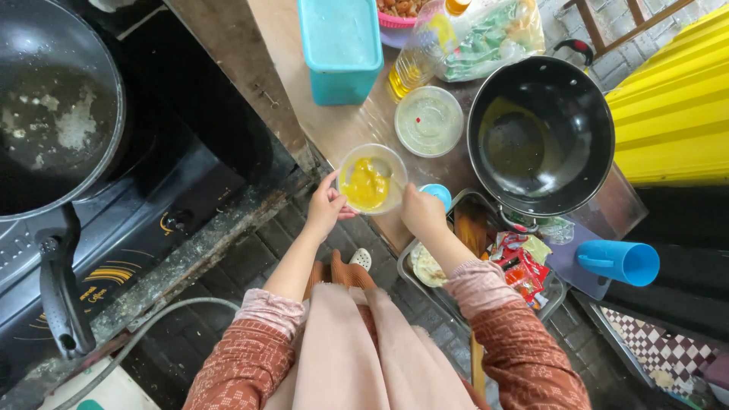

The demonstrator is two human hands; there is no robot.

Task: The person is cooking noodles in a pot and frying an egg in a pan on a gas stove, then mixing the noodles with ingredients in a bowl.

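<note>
Your left hand (326,209) grips bowl (371,179) rim, steadying it at counter (334,125) edge. Right hand (420,210) clenched on spoon (382,168), beating yellow egg (364,184). Wok (541,135) sits right.

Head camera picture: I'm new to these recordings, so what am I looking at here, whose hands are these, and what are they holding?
This is one view from a camera worn on a person's head, looking down at their own bare hands. The left hand steadies a small clear bowl of yellow liquid on a wooden counter. The right hand is at the bowl's other side; a spoon rests inside. Nearby sit an empty black wok, a lidded round tub, a teal container and an oil bottle. At left, a second pan sits on the stove.
</note>
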